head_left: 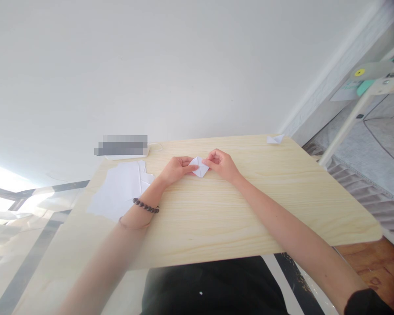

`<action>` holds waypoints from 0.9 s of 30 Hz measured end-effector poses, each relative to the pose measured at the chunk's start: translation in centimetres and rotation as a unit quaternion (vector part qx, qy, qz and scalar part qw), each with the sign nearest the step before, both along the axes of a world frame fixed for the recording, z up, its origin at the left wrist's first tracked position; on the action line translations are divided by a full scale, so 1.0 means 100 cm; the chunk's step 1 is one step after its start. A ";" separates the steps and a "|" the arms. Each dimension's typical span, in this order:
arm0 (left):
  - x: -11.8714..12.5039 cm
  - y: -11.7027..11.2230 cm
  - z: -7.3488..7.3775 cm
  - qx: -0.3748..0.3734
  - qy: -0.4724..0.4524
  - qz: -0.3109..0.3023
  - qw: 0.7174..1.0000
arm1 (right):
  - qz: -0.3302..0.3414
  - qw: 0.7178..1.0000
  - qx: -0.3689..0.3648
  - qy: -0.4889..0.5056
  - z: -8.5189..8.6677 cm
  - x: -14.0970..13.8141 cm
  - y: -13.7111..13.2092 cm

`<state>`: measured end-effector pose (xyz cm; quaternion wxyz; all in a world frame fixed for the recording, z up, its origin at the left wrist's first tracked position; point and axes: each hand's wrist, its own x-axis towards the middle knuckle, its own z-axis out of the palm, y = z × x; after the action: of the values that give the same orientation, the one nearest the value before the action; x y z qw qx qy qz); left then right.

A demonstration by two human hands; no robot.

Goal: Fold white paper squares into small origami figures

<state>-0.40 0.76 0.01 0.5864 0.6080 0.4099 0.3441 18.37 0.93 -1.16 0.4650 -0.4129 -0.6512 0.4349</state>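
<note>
A small piece of folded white paper (200, 169), diamond-shaped with crease lines across it, is held just above or on the wooden table near its middle. My left hand (177, 169) pinches its left corner, thumb on top and fingers behind. At the right corner my right hand (222, 164) grips the same paper between thumb and curled fingers. Parts of the fingers under the paper are hidden. Dark beads circle my left wrist.
White paper sheets (118, 186) lie at the table's left, partly behind my left forearm. A blurred-out object on a white base (128, 156) stands at the back left. Another folded white paper (276, 139) rests at the far right corner. A wall borders the table's (282, 197) back edge.
</note>
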 end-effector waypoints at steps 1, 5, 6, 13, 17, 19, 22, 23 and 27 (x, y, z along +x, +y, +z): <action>0.000 0.000 0.000 0.001 0.002 0.001 1.000 | 0.001 1.000 -0.001 -0.001 0.000 0.000 0.000; -0.001 0.000 -0.001 0.008 0.010 0.005 1.000 | 0.002 1.000 -0.002 -0.006 0.000 0.000 0.000; -0.001 0.001 -0.002 0.010 0.013 0.005 1.000 | 0.003 1.000 -0.002 -0.007 0.000 0.000 0.000; -0.002 0.002 -0.003 0.019 0.018 0.001 1.000 | 0.006 1.000 -0.001 -0.010 -0.001 0.000 0.000; -0.001 0.002 -0.003 0.021 0.024 0.006 0.999 | 0.007 1.000 -0.002 -0.012 -0.002 0.000 0.000; -0.001 0.002 -0.003 0.020 0.024 0.007 0.999 | 0.008 1.000 -0.002 -0.013 -0.001 0.000 0.000; -0.001 0.002 -0.003 0.019 0.023 0.007 1.000 | 0.008 1.000 -0.004 -0.013 -0.001 0.000 0.000; -0.001 0.002 -0.003 0.018 0.023 0.008 1.000 | 0.008 1.000 -0.005 -0.013 -0.001 0.000 -0.001; -0.002 0.001 -0.002 0.009 0.020 0.005 1.000 | 0.006 1.000 -0.002 -0.011 -0.001 0.000 -0.001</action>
<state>-0.56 0.89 -0.23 0.5709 0.6177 0.4216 0.3388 18.34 0.84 -1.24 0.4543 -0.4147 -0.6582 0.4341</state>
